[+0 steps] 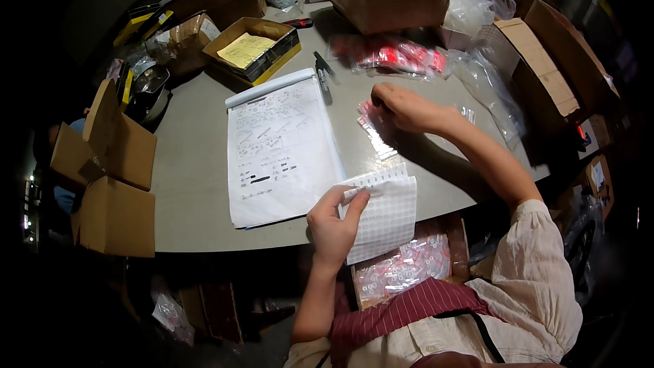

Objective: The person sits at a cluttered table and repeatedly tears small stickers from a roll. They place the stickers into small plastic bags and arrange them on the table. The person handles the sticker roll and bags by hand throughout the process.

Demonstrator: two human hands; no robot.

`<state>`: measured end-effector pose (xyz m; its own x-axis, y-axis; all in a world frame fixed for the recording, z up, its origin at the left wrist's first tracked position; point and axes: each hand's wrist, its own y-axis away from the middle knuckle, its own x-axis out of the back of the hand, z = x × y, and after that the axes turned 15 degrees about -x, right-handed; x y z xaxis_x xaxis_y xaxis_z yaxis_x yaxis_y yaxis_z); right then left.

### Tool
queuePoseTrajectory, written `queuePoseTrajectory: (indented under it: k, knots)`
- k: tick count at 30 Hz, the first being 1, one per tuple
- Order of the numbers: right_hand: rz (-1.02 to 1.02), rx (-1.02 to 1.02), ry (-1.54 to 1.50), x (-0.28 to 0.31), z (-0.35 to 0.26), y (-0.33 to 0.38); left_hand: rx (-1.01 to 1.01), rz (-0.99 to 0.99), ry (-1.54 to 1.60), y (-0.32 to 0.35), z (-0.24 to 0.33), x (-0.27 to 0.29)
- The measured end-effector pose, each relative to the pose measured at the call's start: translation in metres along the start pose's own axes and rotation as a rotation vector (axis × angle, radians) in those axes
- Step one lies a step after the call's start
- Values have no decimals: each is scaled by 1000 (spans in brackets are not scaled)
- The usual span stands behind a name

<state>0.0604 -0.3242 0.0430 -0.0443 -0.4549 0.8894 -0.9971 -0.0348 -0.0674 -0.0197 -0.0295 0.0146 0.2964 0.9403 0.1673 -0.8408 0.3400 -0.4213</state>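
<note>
My left hand [334,229] pinches sheets of small round white stickers [387,217] between thumb and fingers, just over the table's near edge. Farther up the table, the fingers of my right hand [403,107] are closed above a row of small clear bags with red marks [379,140]. Whether those fingertips hold a sticker or a bag edge is too small to tell. To the left lies an open notepad [281,146] with handwriting. A black marker [321,79] rests beside its top right corner.
A pile of red-printed clear bags [395,56] lies beyond my right hand. At the back stand a large carton [385,0] and a shallow box with yellow paper [246,50]. An open carton [119,211] sits left. Below the table edge, a box holds filled small bags [409,269].
</note>
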Motion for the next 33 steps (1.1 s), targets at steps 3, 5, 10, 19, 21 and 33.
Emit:
queuePoseTrajectory:
  k: [3, 5, 10, 19, 21, 33]
  knots:
    - [-100, -269, -58, 15, 22, 7, 6, -2, -4, 2, 2, 2]
    - [15, -287, 54, 14, 44, 24, 3, 5, -10, 3, 2, 1]
    - [170, -265, 283, 15, 56, 75, -11, 26, -5, 6, -4, -1]
    - [75, -240, 171, 33, 44, 100, -19, 15, 40, 5, 0, -3]
    - [35, -261, 173, 35, 44, 101, 0, -6, 66, 6, -3, -2]
    - [82, 62, -337, 28, -43, 144, 17, -96, 113, 3, 13, -8]
